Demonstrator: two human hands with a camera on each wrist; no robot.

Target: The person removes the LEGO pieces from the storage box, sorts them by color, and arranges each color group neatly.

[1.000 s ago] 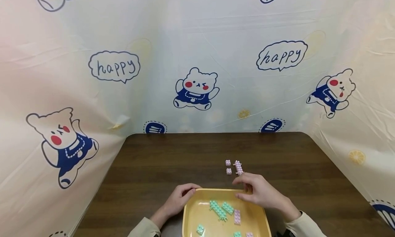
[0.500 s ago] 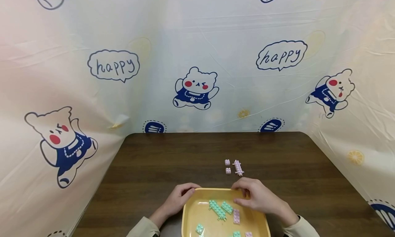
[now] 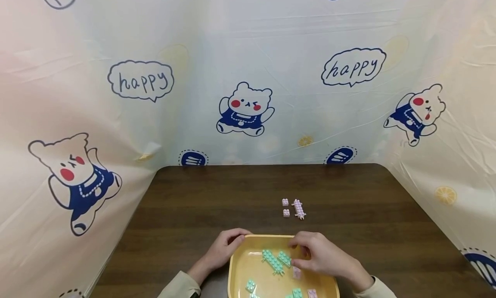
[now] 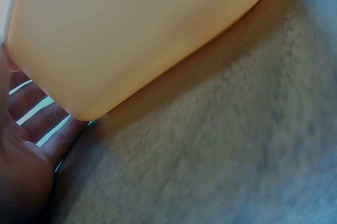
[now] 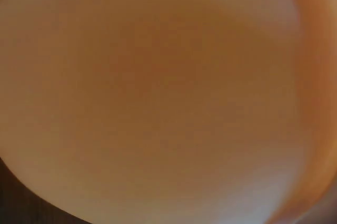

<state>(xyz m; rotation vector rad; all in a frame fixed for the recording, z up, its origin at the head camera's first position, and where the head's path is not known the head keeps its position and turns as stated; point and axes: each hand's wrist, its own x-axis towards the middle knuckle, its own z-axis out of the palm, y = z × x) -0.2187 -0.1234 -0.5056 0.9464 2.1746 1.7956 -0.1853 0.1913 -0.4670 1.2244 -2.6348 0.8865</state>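
Right hand point(image 3: 323, 254) is observed over the tray point(image 3: 271, 285) with its thumb and fingertips set moderately apart, nothing visible between them; bearings are taken from it in the head view, twelve o'clock being the far side. Left hand point(image 3: 224, 249), at nine o'clock, is laid at a corner of the tray, its fingers extended and spaced in the left wrist view; how firmly it bears cannot be told. A printed curtain point(image 3: 286, 39) is hung behind a brown table point(image 3: 186, 203), on which the yellow tray is set, its near edge cut off. The tray is judged light and rigid, best held by the rim. Inside it, at nine o'clock, a long green piece point(image 3: 273, 262) is found; outside, at eleven, a long pink piece point(image 3: 299, 209) is noted, its thin side projections judged the likeliest to snap. At eight o'clock, inside the tray, a pink brick point(image 3: 296, 273) is partly covered by the thumb, with a short green brick point(image 3: 284, 258) near it. Both bricks are judged light, hard and somewhat slick; they should be pinched across the long sides, below the studs. Two small pink bricks point(image 3: 286, 213) are recorded on the table between ten and eleven, and a small green brick point(image 3: 250, 285) in the tray between eight and nine.
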